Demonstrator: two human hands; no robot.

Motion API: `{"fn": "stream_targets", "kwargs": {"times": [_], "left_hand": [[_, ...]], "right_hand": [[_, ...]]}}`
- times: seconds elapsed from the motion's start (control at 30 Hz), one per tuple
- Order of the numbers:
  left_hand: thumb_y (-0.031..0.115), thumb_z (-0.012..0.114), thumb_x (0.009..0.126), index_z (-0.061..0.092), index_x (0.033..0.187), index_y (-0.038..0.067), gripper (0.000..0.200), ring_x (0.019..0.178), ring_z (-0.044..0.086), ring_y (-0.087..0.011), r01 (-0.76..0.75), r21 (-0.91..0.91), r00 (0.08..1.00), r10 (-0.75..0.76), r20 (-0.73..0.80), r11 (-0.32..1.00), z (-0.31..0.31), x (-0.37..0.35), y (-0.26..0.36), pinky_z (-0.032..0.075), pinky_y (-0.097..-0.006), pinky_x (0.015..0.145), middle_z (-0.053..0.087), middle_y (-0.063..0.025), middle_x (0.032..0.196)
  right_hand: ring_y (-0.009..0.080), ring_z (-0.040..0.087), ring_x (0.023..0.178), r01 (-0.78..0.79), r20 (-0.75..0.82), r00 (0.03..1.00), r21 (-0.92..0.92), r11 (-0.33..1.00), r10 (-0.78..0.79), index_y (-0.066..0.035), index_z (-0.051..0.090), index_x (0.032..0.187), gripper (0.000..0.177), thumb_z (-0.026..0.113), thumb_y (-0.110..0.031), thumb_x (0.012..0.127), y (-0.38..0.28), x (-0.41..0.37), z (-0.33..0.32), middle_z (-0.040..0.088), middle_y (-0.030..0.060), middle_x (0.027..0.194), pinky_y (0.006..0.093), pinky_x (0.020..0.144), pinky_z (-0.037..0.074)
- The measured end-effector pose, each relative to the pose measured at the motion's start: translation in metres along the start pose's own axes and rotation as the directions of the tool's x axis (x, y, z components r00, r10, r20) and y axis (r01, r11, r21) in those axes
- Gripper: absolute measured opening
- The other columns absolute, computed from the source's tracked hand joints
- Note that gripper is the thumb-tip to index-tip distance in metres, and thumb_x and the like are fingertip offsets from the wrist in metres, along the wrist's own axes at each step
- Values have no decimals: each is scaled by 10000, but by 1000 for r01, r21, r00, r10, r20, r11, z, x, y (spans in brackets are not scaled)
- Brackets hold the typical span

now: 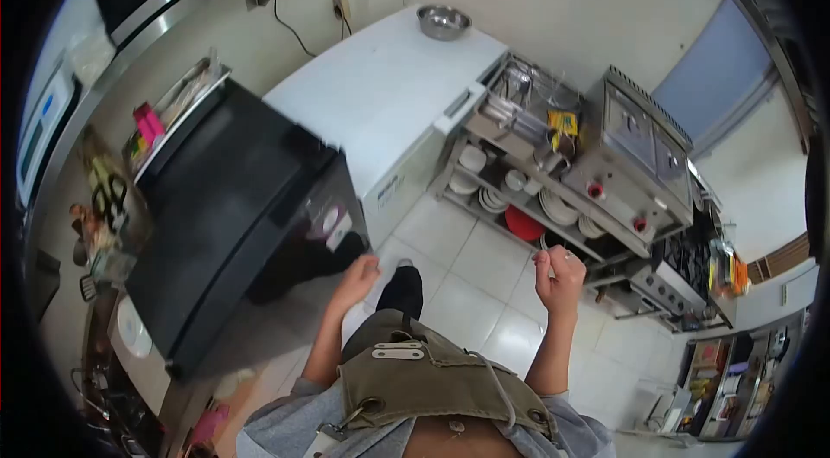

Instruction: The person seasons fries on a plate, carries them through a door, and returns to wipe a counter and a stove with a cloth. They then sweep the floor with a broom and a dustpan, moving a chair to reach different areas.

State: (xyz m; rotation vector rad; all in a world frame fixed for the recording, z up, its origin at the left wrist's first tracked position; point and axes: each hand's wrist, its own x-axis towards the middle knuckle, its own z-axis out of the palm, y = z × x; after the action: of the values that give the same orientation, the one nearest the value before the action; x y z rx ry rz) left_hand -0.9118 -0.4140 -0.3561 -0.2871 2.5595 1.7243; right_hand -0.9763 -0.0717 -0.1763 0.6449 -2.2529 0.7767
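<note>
My left hand (353, 283) is closed with its fingers curled, and nothing shows in it. Beside it stands a large black box-shaped appliance (225, 198) with a glossy, reflective front. On the other side, my right hand (562, 278) is held up in a fist with a ring on one finger. A thin pale sliver shows just above its fingertips, but I cannot tell whether the hand holds it. Behind that fist, in the view, is a steel shelf unit (493, 125) with stacked white plates (558, 207) and a red round thing (523, 223).
Ahead is a white chest freezer (363, 86) with a metal bowl (443, 22) on its lid. A steel fryer-like unit (635, 160) and a stove (670, 289) line the right side. White floor tiles (462, 311) run between. Utensils (108, 198) crowd the left.
</note>
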Motion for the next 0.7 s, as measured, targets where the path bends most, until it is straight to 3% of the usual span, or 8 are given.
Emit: {"fn": "stream_targets", "kwargs": {"times": [0.03, 0.13, 0.2, 0.37, 0.47, 0.53, 0.63, 0.7], "left_hand": [[196, 551, 837, 524, 1077, 21, 299, 928, 557, -186, -102, 16, 993, 101, 58, 995, 7, 33, -26, 440, -292, 805, 580, -98, 987], [199, 552, 841, 521, 1082, 26, 298, 933, 561, -217, 28, 26, 989, -31, 143, 999, 21, 109, 29, 446, -311, 808, 566, -112, 1015], [215, 588, 809, 526, 1056, 32, 313, 917, 557, -275, -140, 37, 973, 130, 189, 990, 29, 168, 53, 466, -338, 751, 562, -145, 1007], [207, 587, 806, 506, 1085, 40, 335, 929, 545, -291, -150, -48, 983, 154, 99, 988, 16, 291, 120, 460, -348, 763, 522, -158, 1064], [148, 590, 783, 508, 1058, 32, 309, 965, 523, -316, -192, -13, 965, 186, -183, 981, -2, 351, 116, 432, -366, 820, 522, -158, 1058], [78, 573, 756, 528, 1002, 22, 256, 1018, 490, -335, -113, 145, 886, 165, -433, 983, -11, 369, 109, 389, -386, 884, 535, -162, 1053], [44, 548, 739, 522, 996, 24, 260, 1074, 452, -344, 47, 161, 757, 70, -649, 986, -18, 416, 90, 346, -396, 933, 526, -168, 1102], [46, 538, 743, 512, 1030, 35, 288, 1139, 415, -355, 76, 272, 751, 124, -649, 959, -13, 454, 79, 308, -428, 975, 499, -160, 1171]], "right_hand": [[233, 488, 468, -29, 14, 999, 0, 1000, 29, -58, 557, 624, 132, 562, -41, 755, 19, 21, 21, 533, 80, 569, 323, 459, 372], [236, 486, 463, -97, 50, 994, 11, 995, 97, -50, 558, 633, 138, 567, -54, 770, 59, 100, 67, 530, 88, 570, 319, 454, 367], [241, 486, 461, -120, 80, 990, 21, 993, 118, -45, 558, 640, 140, 567, -58, 779, 85, 157, 93, 529, 92, 571, 318, 452, 365], [239, 543, 577, -81, 111, 992, 140, 987, 65, -26, 573, 832, 51, 553, -50, 791, 153, 286, 165, 558, 118, 739, 306, 547, 424], [243, 537, 702, -73, 163, 986, 190, 979, 42, -34, 534, 1002, 228, 556, -56, 776, 212, 373, 230, 538, 131, 925, 316, 622, 441], [268, 536, 772, -39, 188, 982, 237, 971, -7, -29, 507, 1045, 277, 560, -62, 775, 251, 437, 281, 522, 147, 967, 329, 666, 443], [347, 477, 1026, 172, 144, 966, 266, 948, -216, -20, 403, 1196, 459, 568, -80, 772, 315, 556, 381, 443, 191, 1167, 384, 829, 424], [366, 379, 1170, 285, 190, 933, 127, 950, -306, -16, 341, 1266, 561, 577, -130, 770, 334, 635, 453, 350, 192, 1306, 435, 919, 380]]}}
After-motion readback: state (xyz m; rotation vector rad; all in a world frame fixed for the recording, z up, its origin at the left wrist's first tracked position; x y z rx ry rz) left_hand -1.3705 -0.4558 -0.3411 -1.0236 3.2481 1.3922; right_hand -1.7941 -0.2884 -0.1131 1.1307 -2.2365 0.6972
